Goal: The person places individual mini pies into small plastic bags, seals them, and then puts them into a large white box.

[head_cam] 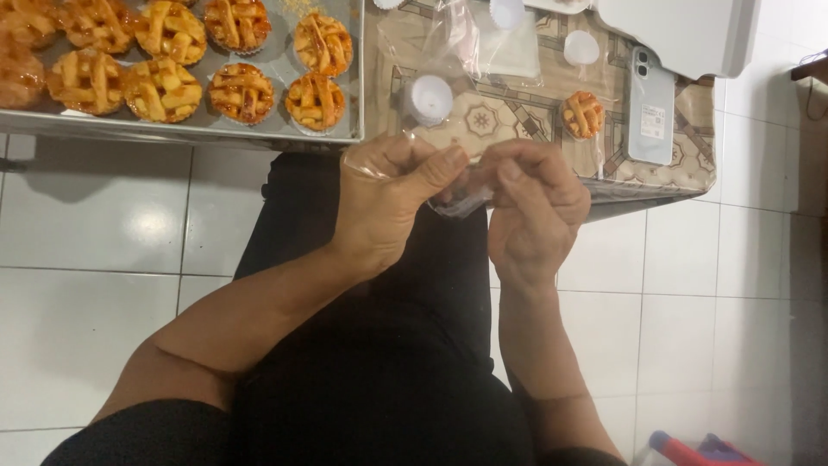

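My left hand [392, 194] and my right hand [535, 207] meet in front of the table edge, both pinching a small clear plastic bag [461, 197] between the fingertips. The bag looks empty and crumpled. Just beyond my hands, on the patterned tablecloth [517, 108], lie more clear bags [483, 43], a single lattice-topped tart [583, 114] and a white paper cup liner [429, 97].
A grey metal tray [285, 129] at the upper left carries several golden lattice tarts. A pale blue phone [651, 105] lies face down near the table's right end. A white appliance [681, 30] stands behind it. White floor tiles lie below.
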